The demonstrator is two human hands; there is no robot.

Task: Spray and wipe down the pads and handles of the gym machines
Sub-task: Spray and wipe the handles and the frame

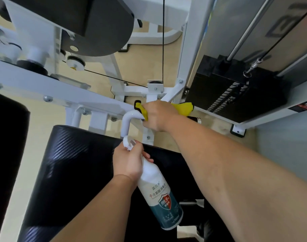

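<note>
A gym machine is seen from above. In the middle, a yellow cloth (183, 109) is gripped by the right hand (158, 117), whose fingers are curled round the cloth and the machine's handle (130, 117), a white bent bar with a dark grip poking out on the right. Just nearer, a white and teal spray bottle (158, 194) is held by the left hand (130, 160); its fingers are wrapped round the bottle's neck, with the spray head close beside the white bar. Whether the trigger is pressed cannot be told. Below both hands lies a black seat pad (79, 172). A black weight stack (236, 95) stands on the right, and a thin cable (163, 41) runs down at the far side.

Wiping of the handle appears to be under way. If spray is released now, the right hand could be wetted, since the nozzle is so near. Mist could also be carried onto the cable. The slanted bottle could be dropped if the neck grip loosens.
</note>
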